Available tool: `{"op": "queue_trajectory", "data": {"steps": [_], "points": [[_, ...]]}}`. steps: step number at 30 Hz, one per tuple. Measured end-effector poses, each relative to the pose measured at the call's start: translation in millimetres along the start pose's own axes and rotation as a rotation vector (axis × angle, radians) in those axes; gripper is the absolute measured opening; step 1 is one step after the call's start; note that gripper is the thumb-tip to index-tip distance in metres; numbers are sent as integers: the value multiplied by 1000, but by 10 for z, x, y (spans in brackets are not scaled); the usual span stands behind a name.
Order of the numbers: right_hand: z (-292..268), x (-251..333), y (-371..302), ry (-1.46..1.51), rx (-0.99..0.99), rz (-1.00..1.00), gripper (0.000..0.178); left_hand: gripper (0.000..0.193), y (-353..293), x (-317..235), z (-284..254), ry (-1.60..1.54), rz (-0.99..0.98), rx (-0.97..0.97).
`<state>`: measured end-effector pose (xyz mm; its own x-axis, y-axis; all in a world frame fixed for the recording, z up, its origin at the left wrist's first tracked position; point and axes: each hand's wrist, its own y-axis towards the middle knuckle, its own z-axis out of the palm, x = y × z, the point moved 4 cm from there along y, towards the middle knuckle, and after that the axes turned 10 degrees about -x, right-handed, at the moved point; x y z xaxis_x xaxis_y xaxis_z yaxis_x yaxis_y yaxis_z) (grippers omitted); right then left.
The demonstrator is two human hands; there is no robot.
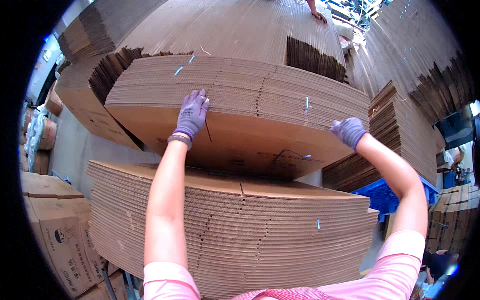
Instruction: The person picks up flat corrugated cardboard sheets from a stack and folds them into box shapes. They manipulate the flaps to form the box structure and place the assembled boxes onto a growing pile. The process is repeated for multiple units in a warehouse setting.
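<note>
A thick stack of flattened cardboard boxes stands on edge in front of me, its broad brown front face tilted toward me. My left hand, in a purple-grey glove, lies on the stack's upper edges left of the middle, its fingers stretched and slightly apart. At the right end of the same stack, my gloved right hand is closed on the corner of the flattened boxes. How many sheets it grips is hidden. Closer to me is another pile of flattened cardboard boxes, with layered edges facing me.
More flattened cardboard extends behind. A cardboard stack rests on a blue pallet to the right. Printed cartons stand at the lower left. Another person's hand touches the far cardboard. Grey floor shows at left.
</note>
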<state>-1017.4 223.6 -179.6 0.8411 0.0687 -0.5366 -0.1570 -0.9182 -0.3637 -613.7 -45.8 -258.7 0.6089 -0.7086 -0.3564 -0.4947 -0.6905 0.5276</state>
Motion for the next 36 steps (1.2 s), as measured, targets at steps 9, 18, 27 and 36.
{"op": "queue_trajectory", "data": {"steps": [9, 18, 27, 36], "points": [[-428, -108, 784, -6, -226, 52, 20, 35, 143, -199, 73, -54, 90, -91], [56, -923, -7, 16, 165, 161, 32, 34, 39, 16, -151, -20, 46, -149], [-26, 736, 579, 772, -875, 293, 47, 37, -16, -177, -318, -52, 131, -166], [-275, 818, 137, 828, -836, 431, 42, 27, 87, 0, -756, -289, 57, 25]]}}
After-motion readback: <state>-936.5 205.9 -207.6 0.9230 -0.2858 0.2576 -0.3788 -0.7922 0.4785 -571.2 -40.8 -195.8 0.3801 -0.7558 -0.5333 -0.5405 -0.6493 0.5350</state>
